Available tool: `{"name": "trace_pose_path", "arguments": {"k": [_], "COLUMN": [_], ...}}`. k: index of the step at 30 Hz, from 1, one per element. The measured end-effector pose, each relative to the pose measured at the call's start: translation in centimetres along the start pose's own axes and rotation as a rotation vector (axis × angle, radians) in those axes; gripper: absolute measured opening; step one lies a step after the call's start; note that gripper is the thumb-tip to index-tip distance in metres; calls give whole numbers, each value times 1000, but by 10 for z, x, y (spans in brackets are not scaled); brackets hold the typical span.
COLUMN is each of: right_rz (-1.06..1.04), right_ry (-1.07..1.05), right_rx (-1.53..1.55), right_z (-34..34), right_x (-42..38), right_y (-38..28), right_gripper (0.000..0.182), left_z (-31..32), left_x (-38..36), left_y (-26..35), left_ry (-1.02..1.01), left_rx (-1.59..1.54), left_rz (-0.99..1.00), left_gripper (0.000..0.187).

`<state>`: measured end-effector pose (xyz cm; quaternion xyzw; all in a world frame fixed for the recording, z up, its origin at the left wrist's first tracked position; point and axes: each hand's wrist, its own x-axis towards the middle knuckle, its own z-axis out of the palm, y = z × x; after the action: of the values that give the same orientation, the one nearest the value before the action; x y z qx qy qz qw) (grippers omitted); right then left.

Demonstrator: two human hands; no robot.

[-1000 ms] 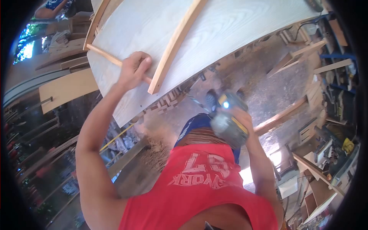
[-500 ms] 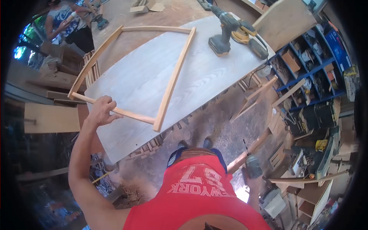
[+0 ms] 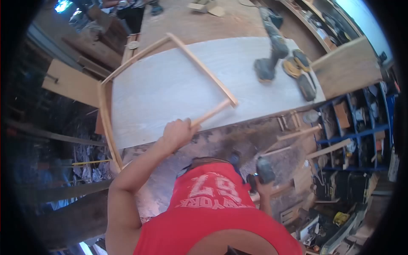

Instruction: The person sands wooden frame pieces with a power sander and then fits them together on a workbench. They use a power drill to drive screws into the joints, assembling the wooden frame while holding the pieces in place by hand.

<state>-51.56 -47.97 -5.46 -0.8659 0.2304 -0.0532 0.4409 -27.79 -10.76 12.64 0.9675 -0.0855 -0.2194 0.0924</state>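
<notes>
My left hand is closed around the near rail of a four-sided wooden frame. The frame, with a curved side to the left, hangs over a pale grey board on the workbench and past its left end. Low on my right side, my right hand is wrapped around the handle of a cordless drill, away from the frame. The drill is blurred, and its bit cannot be made out clearly.
Another cordless drill stands on the board beside a yellow-and-black power tool. A cardboard box lies further back. Blue shelving holds parts at the right. Wood pieces lie on the floor; another person stands at the far left.
The wooden frame has been turned in my left hand, which is now further right and nearer my body. My right hand has brought the drill inward and up. The view has shifted.
</notes>
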Motion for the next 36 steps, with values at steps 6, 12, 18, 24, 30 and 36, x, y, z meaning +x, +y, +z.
{"name": "trace_pose_path", "arguments": {"k": [6,12,18,24,30,36], "right_rz": [-335,-126,82,111,252,76], "right_ry": [-117,-316,-312,-149,-45,-140], "right_rx": [38,-26,-189,129,-4,51], "right_z": [-46,-85,-76,-47,37,18], "right_x": [92,135,148,122,45,-3], "right_y": [-3,52,92,-17,38,-68], "right_gripper": [29,51,42,45,60,48], "left_z": [30,8,31,45,53,33], "left_x": [137,137,-32,-106,-61,20], "left_y": [69,78,-37,-150,-163,-83], "left_ry": [229,512,323,192,345,356], "left_rx": [-219,-376,-139,230,109,17], "left_rz": [-122,-48,194,178,489,538], "left_gripper": [46,56,92,62,37,30]}}
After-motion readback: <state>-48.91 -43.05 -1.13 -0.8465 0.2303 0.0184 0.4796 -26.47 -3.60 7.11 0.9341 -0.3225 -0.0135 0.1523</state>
